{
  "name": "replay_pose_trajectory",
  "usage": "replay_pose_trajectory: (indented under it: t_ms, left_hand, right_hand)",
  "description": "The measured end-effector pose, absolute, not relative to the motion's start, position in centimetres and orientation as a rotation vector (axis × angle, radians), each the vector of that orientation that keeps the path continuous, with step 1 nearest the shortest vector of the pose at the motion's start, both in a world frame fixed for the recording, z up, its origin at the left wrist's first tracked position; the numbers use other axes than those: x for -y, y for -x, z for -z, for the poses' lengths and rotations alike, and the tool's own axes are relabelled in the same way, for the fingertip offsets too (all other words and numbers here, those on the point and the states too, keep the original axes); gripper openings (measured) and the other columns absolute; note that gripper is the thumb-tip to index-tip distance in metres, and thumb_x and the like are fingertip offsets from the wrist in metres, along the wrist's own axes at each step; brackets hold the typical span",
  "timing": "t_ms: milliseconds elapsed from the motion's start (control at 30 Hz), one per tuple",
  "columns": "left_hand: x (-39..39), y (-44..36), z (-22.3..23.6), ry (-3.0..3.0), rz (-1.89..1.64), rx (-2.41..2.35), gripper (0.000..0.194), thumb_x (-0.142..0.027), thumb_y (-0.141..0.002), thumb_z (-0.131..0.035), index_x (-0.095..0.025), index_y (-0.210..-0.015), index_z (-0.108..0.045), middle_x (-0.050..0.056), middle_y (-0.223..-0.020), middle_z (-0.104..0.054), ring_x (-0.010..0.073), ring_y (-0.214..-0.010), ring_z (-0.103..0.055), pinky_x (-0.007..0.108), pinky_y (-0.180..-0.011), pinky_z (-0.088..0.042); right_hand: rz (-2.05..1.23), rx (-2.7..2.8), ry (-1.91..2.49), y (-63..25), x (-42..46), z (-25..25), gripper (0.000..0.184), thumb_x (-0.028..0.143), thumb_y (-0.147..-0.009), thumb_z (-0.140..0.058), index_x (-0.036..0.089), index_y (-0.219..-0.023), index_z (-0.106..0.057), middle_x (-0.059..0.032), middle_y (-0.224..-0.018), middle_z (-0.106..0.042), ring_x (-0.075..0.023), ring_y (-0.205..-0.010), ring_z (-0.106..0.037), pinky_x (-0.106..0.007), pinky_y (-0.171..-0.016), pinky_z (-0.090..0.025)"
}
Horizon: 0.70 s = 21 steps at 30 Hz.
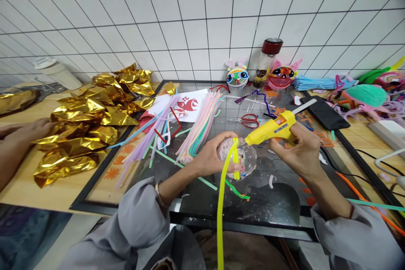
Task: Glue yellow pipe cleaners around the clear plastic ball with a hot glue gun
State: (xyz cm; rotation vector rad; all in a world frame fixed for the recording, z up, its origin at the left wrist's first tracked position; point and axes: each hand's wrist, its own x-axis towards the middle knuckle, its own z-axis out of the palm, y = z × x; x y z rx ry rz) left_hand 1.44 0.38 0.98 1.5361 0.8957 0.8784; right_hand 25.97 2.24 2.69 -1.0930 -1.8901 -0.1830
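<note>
My left hand is wrapped around a clear, rounded plastic piece, above the dark tabletop. A yellow pipe cleaner runs across that piece, with a short yellow length beside it, and its long end hangs down toward my lap. In my right hand is a yellow glue gun, its nozzle pointing left at the edge of the clear piece. A white glue stick sticks out of the gun's back. Below the clear piece lies a green twisted pipe cleaner.
Bundles of pastel pipe cleaners and crumpled gold foil lie left. Behind are red-handled scissors, a bottle and decorated face crafts. A black phone lies right. Another person's hand touches the foil.
</note>
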Motion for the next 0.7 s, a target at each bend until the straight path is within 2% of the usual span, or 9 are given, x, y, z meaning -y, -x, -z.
replay_pose_trajectory:
  t_ms: [433,700]
  left_hand:
    - [-0.45,-1.39,-0.78,-1.521,-0.894,-0.879,0.076,-0.034,-0.053,-0.088,-0.017,-0.119,-0.054,0.009,-0.118,-0.063,0.0236,-0.103,-0.061,0.031,-0.089,-0.05]
    - [-0.58,-1.26,-0.63,-1.558,-0.894,-0.876,0.076,-0.036,-0.054,-0.087,-0.017,-0.12,-0.055,0.009,-0.121,-0.063,0.0254,-0.109,-0.061,0.033,-0.093,-0.049]
  right_hand:
    - [0.168,1.915,1.069,-25.95,-2.16,-2.8,0.018,0.022,-0.073,-0.063,0.022,-0.066,-0.047,0.0051,-0.057,-0.044,-0.0095,-0.047,-0.036,-0.026,-0.045,-0.029]
    - [0.159,1.901,1.083,-25.94,-2.19,-2.78,0.018,0.022,-0.072,-0.064,0.023,-0.065,-0.047,0.0054,-0.056,-0.042,-0.0099,-0.047,-0.035,-0.027,-0.045,-0.029]
